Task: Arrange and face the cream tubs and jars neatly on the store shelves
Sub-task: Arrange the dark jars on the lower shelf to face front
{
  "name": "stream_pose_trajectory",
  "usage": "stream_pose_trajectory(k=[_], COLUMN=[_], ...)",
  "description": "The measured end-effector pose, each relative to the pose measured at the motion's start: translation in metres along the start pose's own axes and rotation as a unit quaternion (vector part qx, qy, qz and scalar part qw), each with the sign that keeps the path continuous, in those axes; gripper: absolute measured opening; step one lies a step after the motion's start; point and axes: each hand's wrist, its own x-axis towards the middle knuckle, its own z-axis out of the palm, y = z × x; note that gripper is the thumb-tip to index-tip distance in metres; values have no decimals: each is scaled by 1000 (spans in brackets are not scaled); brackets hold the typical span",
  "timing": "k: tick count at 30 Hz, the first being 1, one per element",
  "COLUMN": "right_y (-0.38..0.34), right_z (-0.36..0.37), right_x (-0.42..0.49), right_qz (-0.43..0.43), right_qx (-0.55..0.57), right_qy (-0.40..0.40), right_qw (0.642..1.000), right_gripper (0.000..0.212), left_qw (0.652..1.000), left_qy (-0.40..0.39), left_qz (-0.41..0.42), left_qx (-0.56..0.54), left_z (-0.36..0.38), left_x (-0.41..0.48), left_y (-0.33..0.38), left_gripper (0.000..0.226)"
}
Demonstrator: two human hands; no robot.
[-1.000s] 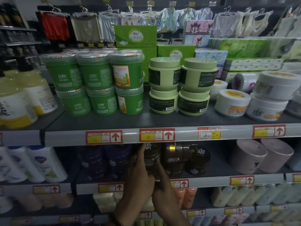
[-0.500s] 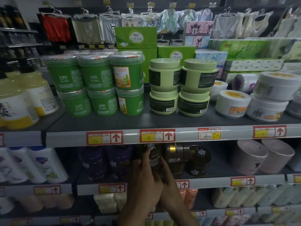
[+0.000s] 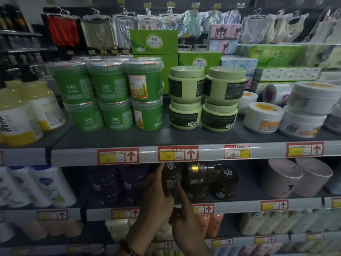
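Head: jar (image 3: 172,174) just beneath shelf edge (image 3: 148,157)

price tag (image 3: 178,153) "15", green tub (image 3: 109,84) "500ml"

Dark jars (image 3: 199,174) look glossy plastic, pale-green tubs (image 3: 186,85) matt.

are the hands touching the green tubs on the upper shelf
No, the left hand and right hand both hold the dark jars on the lower shelf, and the green tubs stand above them untouched.
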Motion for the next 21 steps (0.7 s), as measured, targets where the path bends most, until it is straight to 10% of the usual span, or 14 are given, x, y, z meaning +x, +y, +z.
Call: stream_pose_trajectory(k=[21], right_y=[-18], right_z=[-9], right_x=[3], right_qz=[-55], right_qx=[20], right_qy=[-12], right_qw=[998], right_gripper=[75], left_qw=[996], left_qy=[29], left_qz=[22], left_qx=[85], left_z=[4], left_x=[-20], left_y=[9], left_gripper=[99])
